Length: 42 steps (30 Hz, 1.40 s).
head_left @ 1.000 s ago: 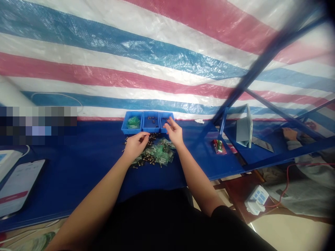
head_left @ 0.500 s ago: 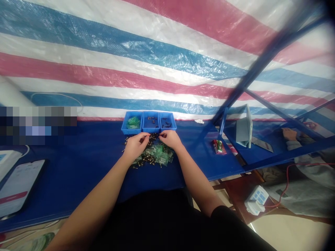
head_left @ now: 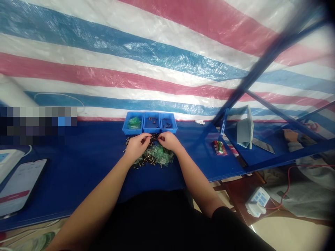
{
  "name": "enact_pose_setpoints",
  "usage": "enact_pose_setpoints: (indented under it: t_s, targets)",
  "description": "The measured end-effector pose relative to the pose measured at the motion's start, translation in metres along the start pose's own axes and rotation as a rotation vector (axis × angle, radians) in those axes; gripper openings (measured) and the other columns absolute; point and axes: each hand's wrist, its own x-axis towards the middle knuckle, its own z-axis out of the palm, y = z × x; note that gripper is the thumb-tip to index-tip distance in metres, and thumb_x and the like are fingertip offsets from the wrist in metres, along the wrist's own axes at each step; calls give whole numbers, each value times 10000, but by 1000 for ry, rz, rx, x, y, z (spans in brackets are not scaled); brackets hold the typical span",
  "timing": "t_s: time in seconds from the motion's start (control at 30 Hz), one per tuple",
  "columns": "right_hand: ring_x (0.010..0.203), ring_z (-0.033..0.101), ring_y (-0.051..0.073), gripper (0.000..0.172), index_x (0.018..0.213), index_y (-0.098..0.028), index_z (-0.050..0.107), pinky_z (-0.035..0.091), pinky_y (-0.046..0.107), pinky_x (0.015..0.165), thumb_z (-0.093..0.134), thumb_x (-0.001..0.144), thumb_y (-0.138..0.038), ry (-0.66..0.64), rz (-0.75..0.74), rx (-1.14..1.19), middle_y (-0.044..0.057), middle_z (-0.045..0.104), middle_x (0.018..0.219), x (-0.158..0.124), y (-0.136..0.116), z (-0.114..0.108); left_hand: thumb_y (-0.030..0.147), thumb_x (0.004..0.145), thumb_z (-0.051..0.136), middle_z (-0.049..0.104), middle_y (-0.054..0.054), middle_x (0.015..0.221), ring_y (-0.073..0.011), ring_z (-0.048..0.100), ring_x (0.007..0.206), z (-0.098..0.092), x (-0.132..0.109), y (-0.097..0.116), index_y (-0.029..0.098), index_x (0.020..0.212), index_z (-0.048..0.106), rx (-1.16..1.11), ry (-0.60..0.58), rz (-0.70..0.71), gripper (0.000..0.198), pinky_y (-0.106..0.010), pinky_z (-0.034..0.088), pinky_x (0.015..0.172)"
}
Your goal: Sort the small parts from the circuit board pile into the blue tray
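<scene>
Backdrop, head view: behind your bench hangs a glossy plastic sheet (head_left: 112, 75) striped red, white and blue.
Bench: you face a dark blue, smooth-topped table (head_left: 96, 157).
Pile: right before you on the table lies a loose heap of small brass-coloured and dark screw-like pieces (head_left: 150, 159), mixed with translucent green slips (head_left: 163, 155).
Left hand: your left hand (head_left: 137, 143) is at the pile's far left part, thumb and forefinger drawn nearly together; whether they grip a piece is too small to tell.
Right hand: your right hand (head_left: 169, 140) faces it over the far right part, fingers curled, thumb close to forefinger; you cannot be told if it has hold of anything.
Trays: beyond your hands, three open blue plastic trays stand side by side; the left tray (head_left: 132, 132) holds green slips, the middle tray (head_left: 148, 126) a few small pieces, the right tray (head_left: 171, 131) some dark ones.
Right side: a small red-and-green box (head_left: 219, 147) lies well apart from your pile.
Left side: a large-screened phone (head_left: 23, 186) lies near you.
</scene>
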Motion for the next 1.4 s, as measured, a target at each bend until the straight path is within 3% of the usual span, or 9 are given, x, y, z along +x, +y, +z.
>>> enact_pose_setpoints:
  t_s: [0.23,0.5,0.6,0.73,0.83,0.97,1.2,1.4]
  targets:
    - [671,561,156,170,937,-173,721,379,255,630,614,825,-242,-46,40,14,29,659,715,0,1,2,381,882,526,722,-7,769,-157,651,665,1,0,2,231,1004,701,16,7,1,260,-244,469,655]
    - [760,565,177,129,859,-155,709,402,286,770,593,840,-205,-34,-17,-44,62,657,767,0,-4,5,372,880,538,716,-10,756,-155,644,646,0,0,3,226,994,705,19,0,3,250,-242,470,636]
    - [764,560,169,125,861,-155,673,418,286,760,563,860,-214,50,-37,105,53,638,771,-1,-6,4,376,882,533,718,-10,765,-151,640,645,0,0,2,224,1006,705,26,-9,6,262,-240,470,636]
    - [754,574,149,187,930,-174,636,447,267,681,542,884,-329,211,-4,514,45,648,880,0,-11,6,378,893,511,734,-24,866,-155,647,700,3,-1,0,223,1035,711,9,-13,45,290,-249,485,689]
    - [736,579,147,238,937,-179,629,465,268,658,576,861,-399,216,26,737,37,648,862,2,-15,9,378,897,505,730,-28,912,-158,643,730,5,-1,0,230,1070,705,-21,-25,86,303,-255,485,702]
    - [720,589,142,342,1090,-206,609,494,280,678,627,825,-420,185,1,935,21,648,850,4,-20,15,392,888,529,701,-4,781,-137,609,654,7,-2,0,237,1067,688,-29,-44,78,285,-242,464,658]
    - [720,625,148,329,960,-192,644,527,294,699,708,747,-435,186,66,1069,31,672,845,5,-20,21,408,873,559,656,15,694,-127,589,629,6,-1,-1,227,1014,676,36,-34,63,257,-228,441,645]
    - [662,609,143,292,831,-176,655,517,286,652,713,736,-446,192,97,972,34,676,774,4,-20,18,411,902,506,678,-2,723,-133,599,629,3,0,1,212,989,684,78,33,29,281,-229,430,630]
